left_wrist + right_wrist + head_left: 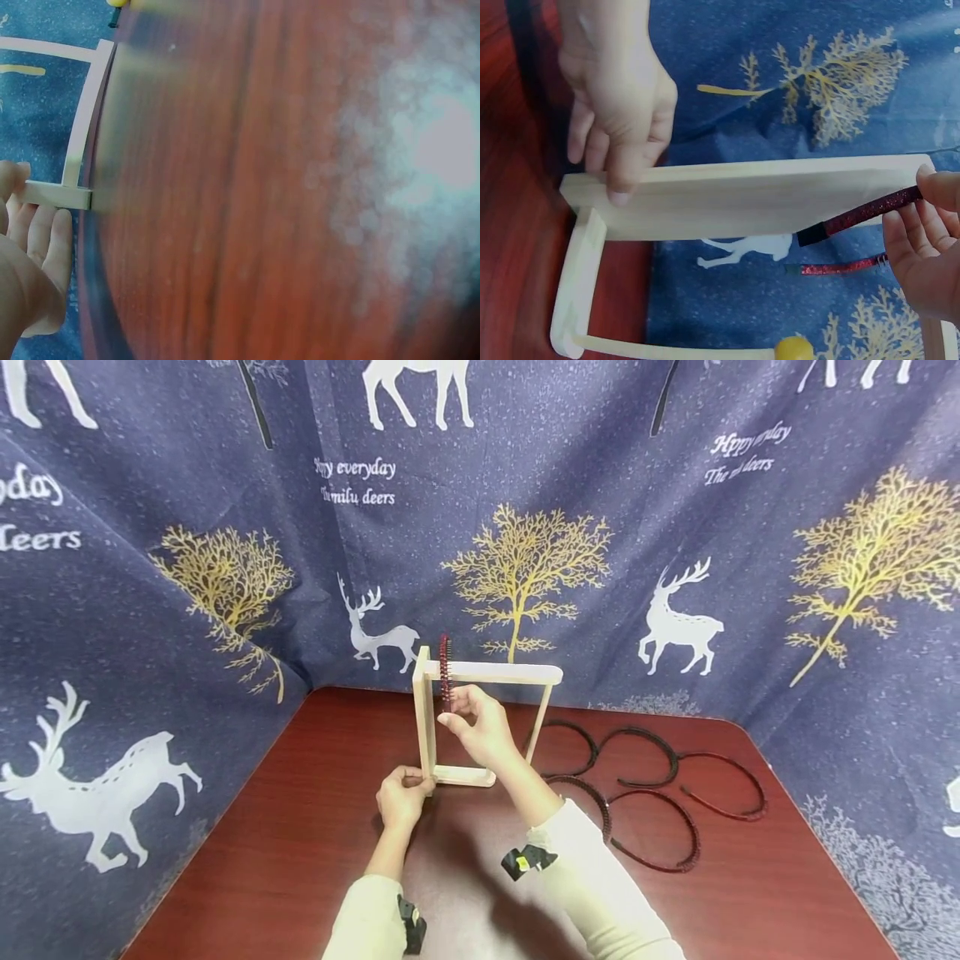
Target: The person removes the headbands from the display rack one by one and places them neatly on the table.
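Note:
A red headband (445,672) with a row of small teeth stands upright at the left end of the top bar of a pale wooden rack (502,673). My right hand (483,727) pinches its lower part between thumb and fingers. In the right wrist view both dark-tipped ends of the headband (874,212) show beside the rack's flat board (757,196). Low on that board, my left hand (402,795) grips the edge near the table, thumb on one face. The left wrist view shows its fingers (56,240) under the board's end.
Several black and red headbands lie on the dark red table (330,843) right of the rack, among them a black headband (670,756) and a red headband (692,835). A thin rod (539,724) joins the rack's bars. A patterned cloth (420,568) hangs behind.

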Motion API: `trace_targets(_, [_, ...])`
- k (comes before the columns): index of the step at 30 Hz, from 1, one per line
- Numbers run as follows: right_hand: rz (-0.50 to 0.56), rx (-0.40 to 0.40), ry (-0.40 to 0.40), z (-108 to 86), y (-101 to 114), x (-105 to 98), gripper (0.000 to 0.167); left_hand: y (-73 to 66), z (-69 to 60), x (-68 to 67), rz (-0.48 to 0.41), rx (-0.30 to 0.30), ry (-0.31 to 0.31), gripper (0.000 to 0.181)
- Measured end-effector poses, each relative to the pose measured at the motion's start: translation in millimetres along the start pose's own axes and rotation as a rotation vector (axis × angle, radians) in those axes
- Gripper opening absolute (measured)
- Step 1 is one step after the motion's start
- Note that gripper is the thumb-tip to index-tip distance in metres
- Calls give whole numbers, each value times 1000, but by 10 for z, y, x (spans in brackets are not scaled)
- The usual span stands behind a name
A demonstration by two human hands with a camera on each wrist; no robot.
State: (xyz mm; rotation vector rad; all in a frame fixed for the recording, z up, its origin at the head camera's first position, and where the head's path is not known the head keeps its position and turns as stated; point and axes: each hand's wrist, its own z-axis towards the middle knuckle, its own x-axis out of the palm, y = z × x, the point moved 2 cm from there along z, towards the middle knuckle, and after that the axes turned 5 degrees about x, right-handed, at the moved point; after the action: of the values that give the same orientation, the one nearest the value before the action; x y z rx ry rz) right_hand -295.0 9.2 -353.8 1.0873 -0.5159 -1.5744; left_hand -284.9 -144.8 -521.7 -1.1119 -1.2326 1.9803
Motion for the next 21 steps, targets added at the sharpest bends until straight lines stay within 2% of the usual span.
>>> trace_targets(7, [12, -26, -24, -29, 10, -104, 26, 31, -9, -4, -19, 0, 16, 19])
trace_targets(21, [40, -52, -51, -84, 88, -360, 29, 41, -3, 15, -13, 18, -23, 20])
